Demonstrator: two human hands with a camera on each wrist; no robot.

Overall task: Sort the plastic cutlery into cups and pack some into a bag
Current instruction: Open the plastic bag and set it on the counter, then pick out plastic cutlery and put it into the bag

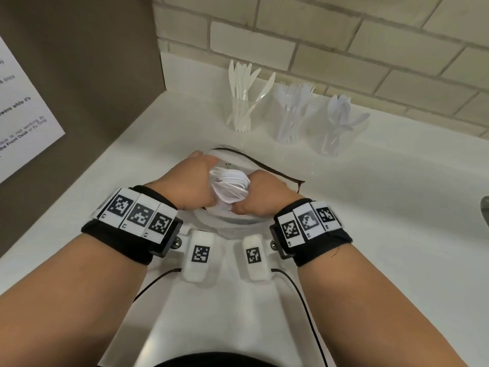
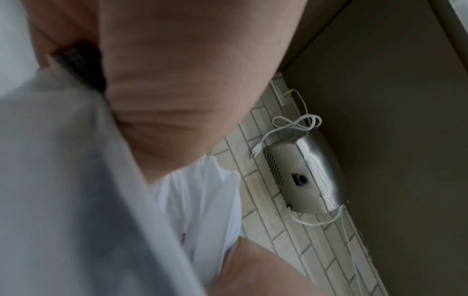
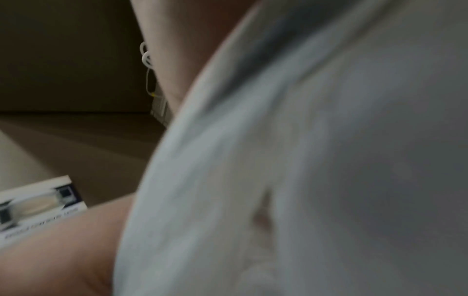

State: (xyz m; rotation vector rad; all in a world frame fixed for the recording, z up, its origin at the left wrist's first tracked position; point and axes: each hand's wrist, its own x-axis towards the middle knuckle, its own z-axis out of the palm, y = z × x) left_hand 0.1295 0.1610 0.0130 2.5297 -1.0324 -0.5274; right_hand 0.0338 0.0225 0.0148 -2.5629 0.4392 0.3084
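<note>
A white bag [image 1: 267, 168] with a dark trimmed mouth lies on the white counter [image 1: 370, 207] in front of me. My left hand [image 1: 195, 181] grips the bag's left rim, thumb on top. My right hand [image 1: 262, 197] is curled round a bundle of white plastic cutlery [image 1: 230, 186] at the bag's mouth, between both hands. Both wrist views are mostly filled by blurred white bag fabric [image 2: 76, 180] [image 3: 329, 160]; the left wrist view also shows some cutlery [image 2: 202, 200]. Behind stand three clear cups: knives [image 1: 242, 102], forks [image 1: 291, 112], spoons [image 1: 336, 123].
A brick wall [image 1: 370, 49] runs behind the cups. A brown panel with a paper notice [image 1: 26, 115] closes the left side. A metal object [image 1: 485, 213] shows at the right edge. A steel wall unit [image 2: 301, 178] with a white cable hangs above.
</note>
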